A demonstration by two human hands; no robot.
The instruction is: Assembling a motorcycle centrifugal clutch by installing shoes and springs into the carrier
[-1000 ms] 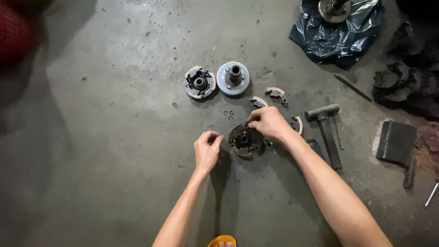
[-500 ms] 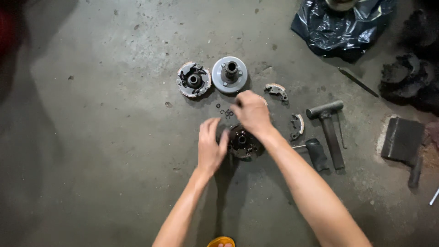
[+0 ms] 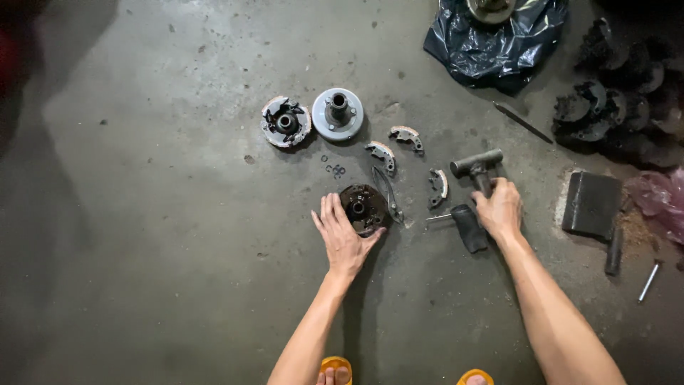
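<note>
Dark round clutch hub [image 3: 363,207]: flat on concrete floor [image 3: 142,249], mid-floor | left hand [image 3: 343,239]: fingers spread, palm steadying hub's near rim, nothing gripped | right hand [image 3: 501,210]: fingers curled around hammer [image 3: 479,171] handle | step: tool pickup | nearby: pliers [image 3: 388,192], brake shoes [image 3: 380,152].

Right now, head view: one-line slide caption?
Left hand steadies a dark round hub on concrete while right hand grips a hammer.
</note>
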